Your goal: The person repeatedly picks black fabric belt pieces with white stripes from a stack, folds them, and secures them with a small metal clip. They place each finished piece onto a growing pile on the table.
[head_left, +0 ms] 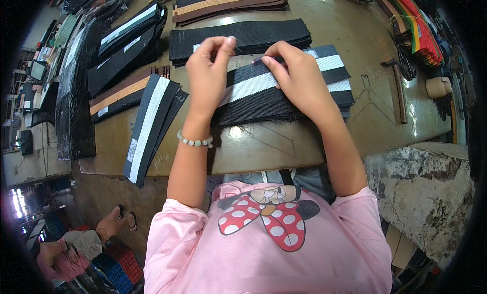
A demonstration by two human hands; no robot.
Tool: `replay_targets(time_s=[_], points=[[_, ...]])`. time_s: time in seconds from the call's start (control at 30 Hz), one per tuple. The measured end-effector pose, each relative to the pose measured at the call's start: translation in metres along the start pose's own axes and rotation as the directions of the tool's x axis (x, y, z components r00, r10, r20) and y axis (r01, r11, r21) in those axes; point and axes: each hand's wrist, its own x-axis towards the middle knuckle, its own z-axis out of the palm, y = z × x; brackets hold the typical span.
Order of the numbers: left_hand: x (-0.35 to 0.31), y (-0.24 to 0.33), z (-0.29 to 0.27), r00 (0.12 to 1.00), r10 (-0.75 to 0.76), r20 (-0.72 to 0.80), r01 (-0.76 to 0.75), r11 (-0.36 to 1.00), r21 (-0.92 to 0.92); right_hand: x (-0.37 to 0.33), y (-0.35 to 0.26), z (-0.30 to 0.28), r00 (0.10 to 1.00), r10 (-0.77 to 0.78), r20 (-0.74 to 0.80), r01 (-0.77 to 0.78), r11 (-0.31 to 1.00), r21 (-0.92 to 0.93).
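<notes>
My left hand [209, 65], with a beaded bracelet at the wrist, is raised over the left end of a stack of black webbing strips with a white stripe [253, 88]. Its thumb and forefinger are pinched together; a thin dark line like a thread shows beside them, too fine to make out surely. Over the same stack, my right hand [297, 70] bends its thumb and forefinger around a small dark piece [257, 61] at the far edge of the top strip. What that piece is cannot be told. The strips lie flat, slightly fanned, with frayed threads along the near edge.
Black strips [243, 37] lie just beyond, and brown-and-orange striped strips [231, 7] farther back. More piles stand left, with a white-striped bundle [146, 126] overhanging the table edge. Bent wire [373, 98], a tape roll [438, 87] and red-yellow-green straps [418, 35] are right. Another person sits lower left.
</notes>
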Motion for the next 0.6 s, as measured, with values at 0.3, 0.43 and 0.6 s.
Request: replay_targets(time_s=[0.3, 0.43, 0.6], points=[[-0.124, 0.054, 0.067, 0.564, 0.578, 0.589, -0.450, 0.814, -0.368, 0.013, 0.022, -0.016, 0.900, 0.303, 0.313, -0.431, 0.717, 0.548], [-0.151, 0.053, 0.090, 0.447, 0.566, 0.692, -0.553, 0.783, -0.283, 0.016, 0.029, -0.021, 0.879, 0.258, 0.401, -0.446, 0.743, 0.499], [-0.075, 0.048, 0.006, 0.919, 0.339, 0.199, -0.388, 0.864, 0.321, 0.012, 0.022, -0.017, 0.911, 0.260, 0.319, -0.396, 0.765, 0.508]])
